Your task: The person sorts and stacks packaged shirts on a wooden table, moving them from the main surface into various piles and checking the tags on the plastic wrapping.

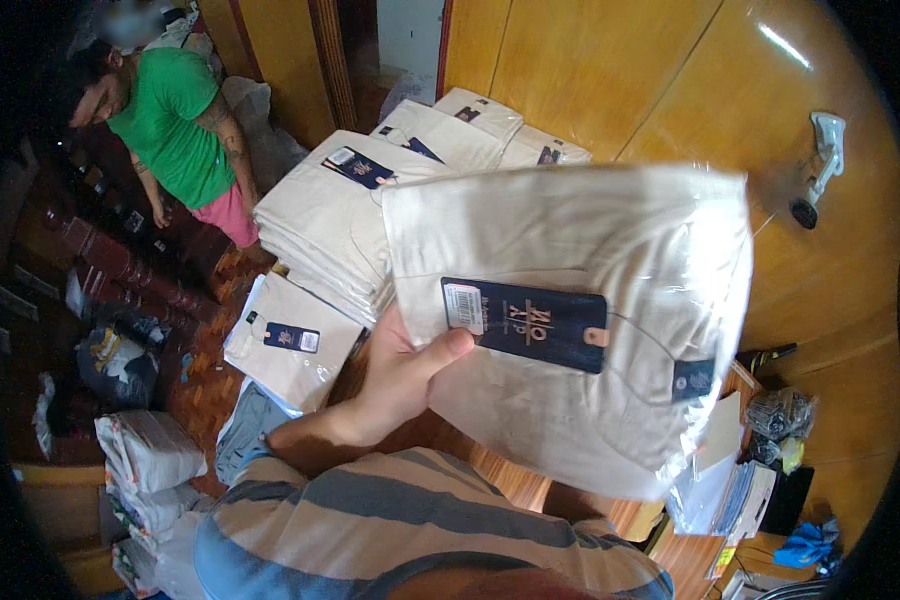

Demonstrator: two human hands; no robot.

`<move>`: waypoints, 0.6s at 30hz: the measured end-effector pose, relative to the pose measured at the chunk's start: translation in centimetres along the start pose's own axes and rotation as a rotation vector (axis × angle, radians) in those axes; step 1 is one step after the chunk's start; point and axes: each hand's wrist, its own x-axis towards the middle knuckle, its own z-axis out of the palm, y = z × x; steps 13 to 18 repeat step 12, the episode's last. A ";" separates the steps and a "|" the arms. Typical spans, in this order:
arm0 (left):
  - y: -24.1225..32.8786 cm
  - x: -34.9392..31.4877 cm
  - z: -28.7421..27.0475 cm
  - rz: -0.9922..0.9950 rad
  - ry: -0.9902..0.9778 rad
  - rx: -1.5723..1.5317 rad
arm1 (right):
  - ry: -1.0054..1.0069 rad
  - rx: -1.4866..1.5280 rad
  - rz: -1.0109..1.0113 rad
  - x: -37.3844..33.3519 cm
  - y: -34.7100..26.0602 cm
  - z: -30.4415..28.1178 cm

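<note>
A folded cream garment (530,420) in a see-through plastic bag is raised in front of me, tilted. A dark navy hang tag (540,330) with a white barcode sticker lies across its front, and a smaller navy tag (694,381) is near its right edge. My left hand (400,365) grips the garment by its left edge, thumb on the front beside the barcode and fingers hidden behind. My right hand is out of sight; the garment covers the space in front of my right side. Just left of my left hand, another bagged cream garment (290,365) lies lower down.
Stacks of bagged cream garments (320,215) stand beyond my left hand. A person in a green shirt (175,120) stands far left. White bundles (150,450) are piled at lower left. Papers or folders (735,500) lie at right, and a wall fan (820,170) is mounted on wood panelling.
</note>
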 end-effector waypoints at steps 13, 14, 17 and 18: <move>20.8 30.4 -7.7 0.179 -0.329 1.203 | -0.141 0.009 0.282 30.3 -3.9 12.8; 20.8 30.4 -7.7 0.179 -0.329 1.203 | -0.141 0.009 0.282 30.3 -3.9 12.8; 20.8 30.4 -7.7 0.179 -0.329 1.203 | -0.141 0.009 0.282 30.3 -3.9 12.8; 20.8 30.4 -7.7 0.179 -0.329 1.203 | -0.141 0.009 0.282 30.3 -3.9 12.8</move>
